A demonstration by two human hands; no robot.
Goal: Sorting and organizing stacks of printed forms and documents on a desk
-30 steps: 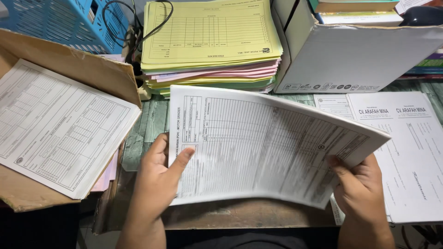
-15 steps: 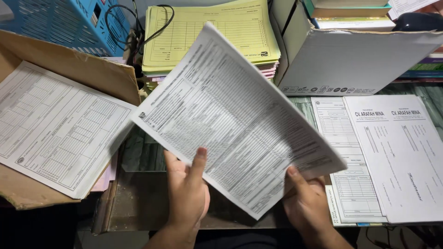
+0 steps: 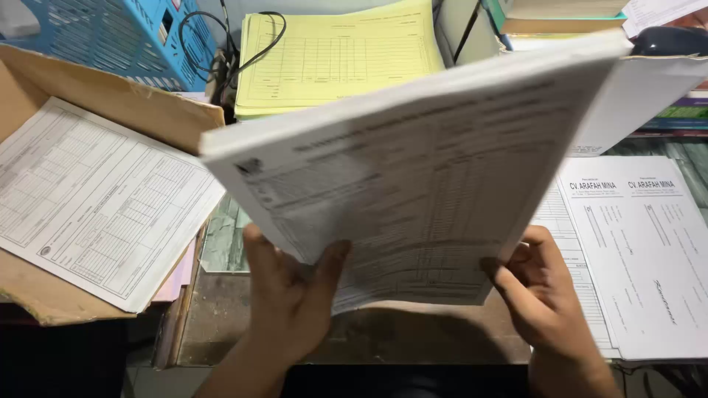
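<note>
Hands (image 3: 413, 295), paper stack (image 3: 413, 177) now higher, closer.

Stack of printed forms (image 3: 413, 177) held up over the desk (image 3: 243, 324), tilted, near edge low, far edge raised toward the back. Left hand (image 3: 291, 295) under its near left corner, right hand (image 3: 542, 295) at its near right corner. Left of the stack: cardboard box (image 3: 110, 99) with a form sheet (image 3: 96, 199) lying in it. Behind the box: plastic basket (image 3: 110, 37). Behind the stack: pile of paper pads (image 3: 335, 55), a cable (image 3: 243, 44) lying across its left end. Right, flat on the desk: sheets of letterhead paper (image 3: 641, 250).
</note>
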